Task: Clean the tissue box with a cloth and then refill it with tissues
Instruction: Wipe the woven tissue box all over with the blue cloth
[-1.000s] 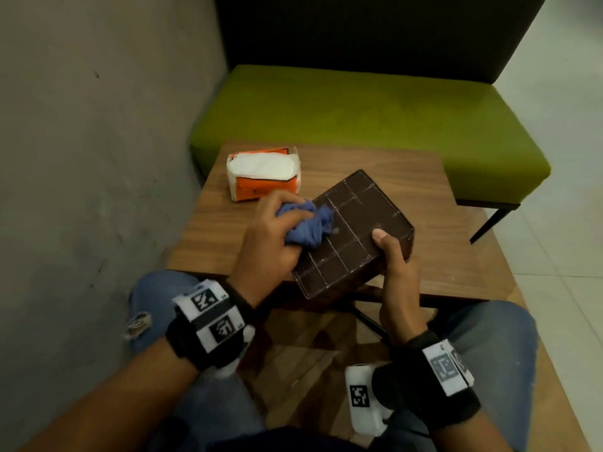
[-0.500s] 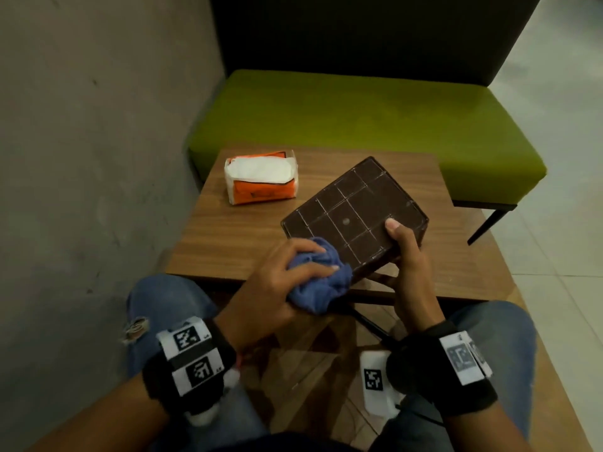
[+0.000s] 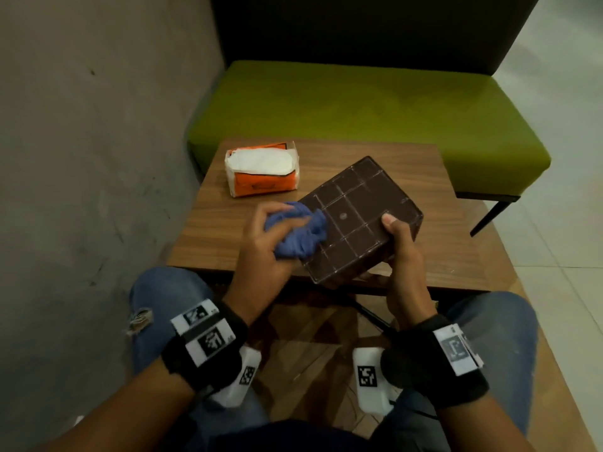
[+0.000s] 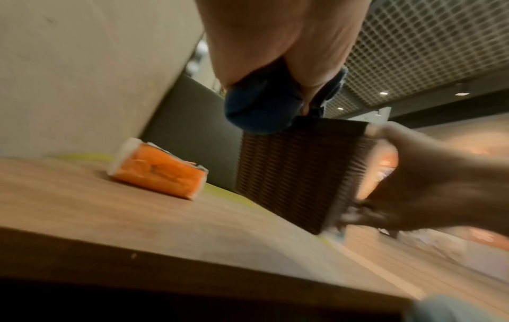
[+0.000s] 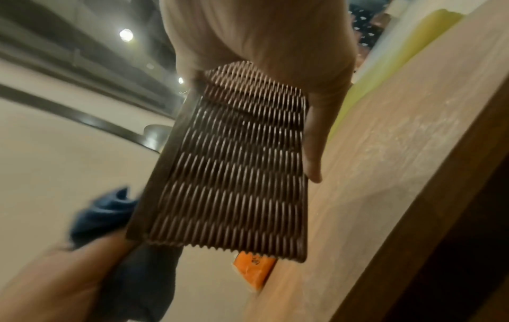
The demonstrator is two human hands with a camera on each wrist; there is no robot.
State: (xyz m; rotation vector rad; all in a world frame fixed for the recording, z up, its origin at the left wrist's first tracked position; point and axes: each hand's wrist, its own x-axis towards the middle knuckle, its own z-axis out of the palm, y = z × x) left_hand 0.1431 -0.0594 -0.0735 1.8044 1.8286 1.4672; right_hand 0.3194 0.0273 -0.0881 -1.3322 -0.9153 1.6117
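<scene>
Against a grey wall, the small wooden table [image 3: 424, 256] keeps the orange tissue pack [image 3: 262, 169] aside for refilling. Left hand [image 3: 270, 246] bunches the crumpled blue cloth [image 3: 301, 233] against the dark-brown grid-patterned tissue box [image 3: 359, 220], which the right hand [image 3: 404, 256] grips tilted above the table's near edge, probably to expose that face for wiping.

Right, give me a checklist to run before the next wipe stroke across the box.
1. Right hand grips the dark brown grid-patterned tissue box: ok.
2. Left hand holds the crumpled blue cloth: ok.
3. Cloth touches the box's left edge: ok.
4. Box lifted, tilted over the wooden table: ok.
5. Orange-and-white tissue pack lies apart from the box: ok.
6. Wiped face clean: cannot tell.
</scene>
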